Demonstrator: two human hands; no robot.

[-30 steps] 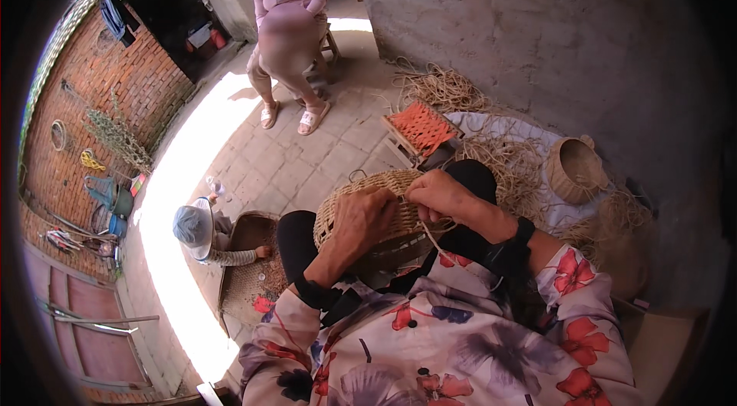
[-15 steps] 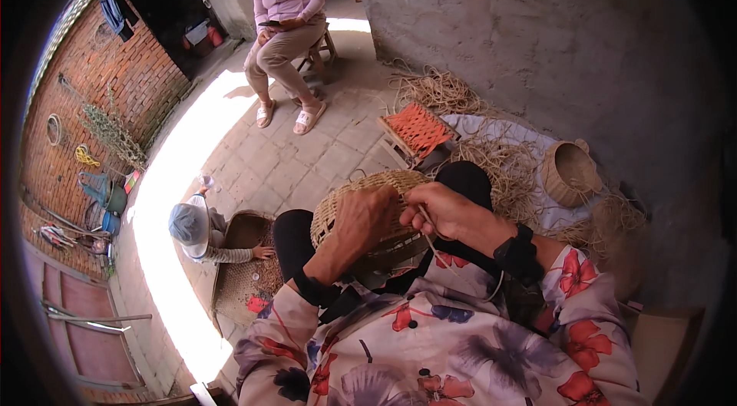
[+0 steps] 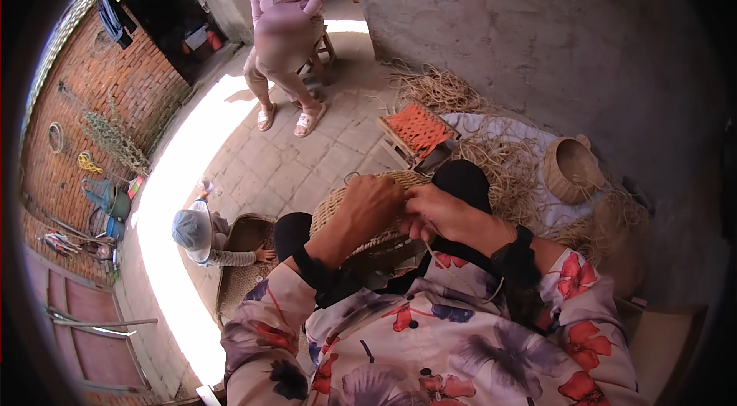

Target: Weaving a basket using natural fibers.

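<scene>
Hands little moved; left hand (image 3: 365, 210) grips woven basket (image 3: 338, 206) rim, right hand (image 3: 437, 210) pinches strand.

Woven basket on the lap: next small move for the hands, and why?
Probably draw the strand through with the right hand while the left hand steadies the basket. Both hands meet at the basket's edge, and a thin strand hangs loose below the right fingers, so the stitch looks unfinished.

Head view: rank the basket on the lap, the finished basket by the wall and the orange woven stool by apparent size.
1. Basket on the lap, though nearness inflates it.
2. Orange woven stool and finished basket look alike.
</scene>
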